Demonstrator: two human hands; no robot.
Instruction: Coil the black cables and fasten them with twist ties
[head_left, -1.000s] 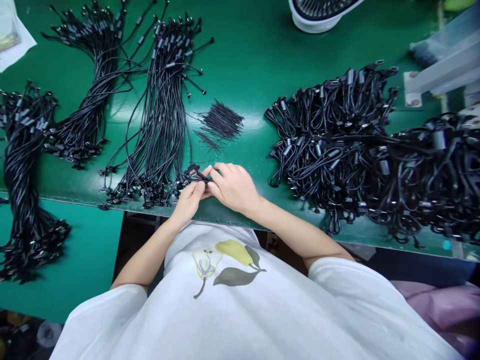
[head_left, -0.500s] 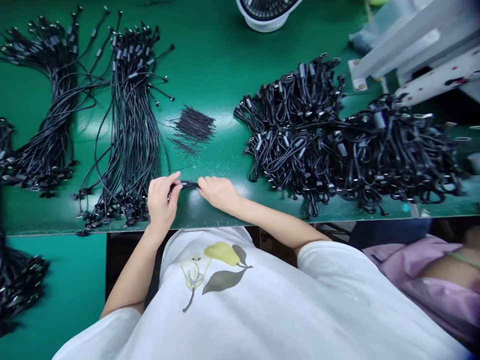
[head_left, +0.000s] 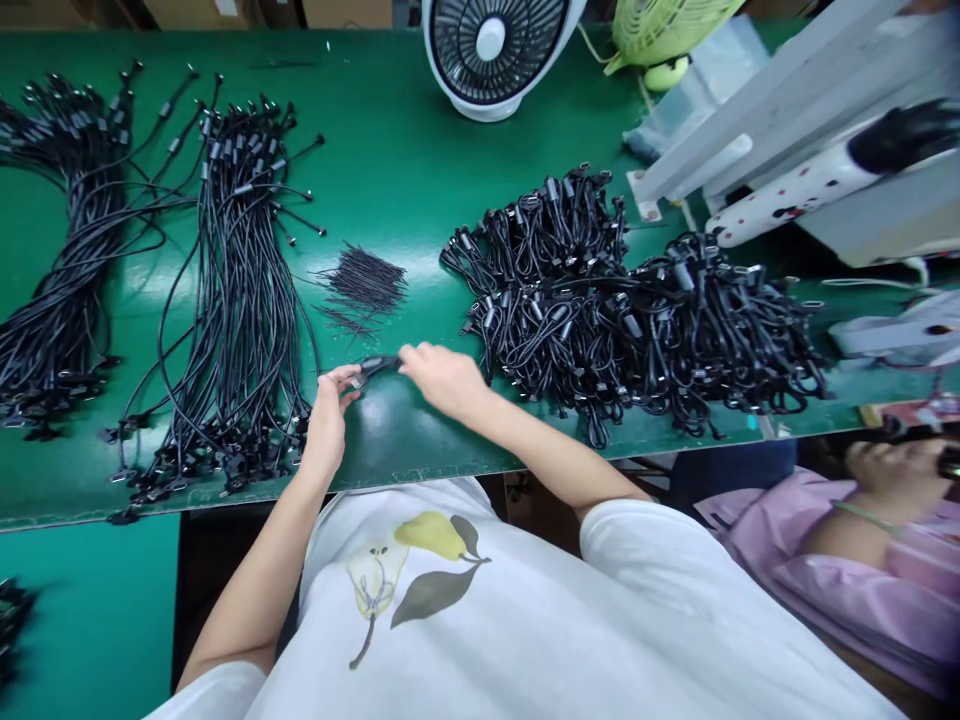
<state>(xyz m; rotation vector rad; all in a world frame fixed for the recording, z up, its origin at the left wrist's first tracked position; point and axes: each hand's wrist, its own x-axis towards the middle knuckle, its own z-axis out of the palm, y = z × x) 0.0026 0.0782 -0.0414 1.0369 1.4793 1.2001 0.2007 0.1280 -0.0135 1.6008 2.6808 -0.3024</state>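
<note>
Watching head view: left hand (head_left: 328,420) and right hand (head_left: 442,378) pinch small folded black cable (head_left: 375,366) between them, low over green table (head_left: 420,200). I see straight cable bundle (head_left: 240,300) just left of left hand, pile of thin ties (head_left: 361,288) beyond, heaped coiled cables (head_left: 622,300) right of right hand. White fan (head_left: 495,55) at far edge. Person in pink (head_left: 862,540) at lower right.

A short black cable (head_left: 375,366), folded into a small bundle, is sitting just above the green table, between the two hands. It is lying roughly level, its connector end pointing left. Loose straight cables are lying just left of it, coiled ones to its right.
</note>
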